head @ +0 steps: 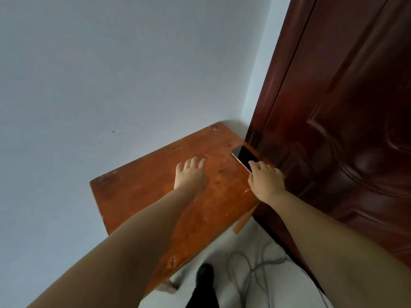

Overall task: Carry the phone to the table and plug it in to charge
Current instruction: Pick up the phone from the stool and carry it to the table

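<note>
A phone (pixel 244 156) with a dark screen and a pinkish rim lies face up on a small wooden table (pixel 142 192), near its right edge beside the door. My right hand (pixel 265 180) rests at the phone's near end, fingertips touching its screen and edge; the phone still lies flat on the wood. My left hand (pixel 190 173) hovers over or rests on the tabletop's middle, fingers spread, holding nothing.
A dark red-brown wooden door (pixel 338 130) stands right against the table's right side. A pale wall (pixel 111 74) runs behind and to the left. Grey cables (pixel 249 272) lie looped on the light floor below, next to a black shoe (pixel 204 274).
</note>
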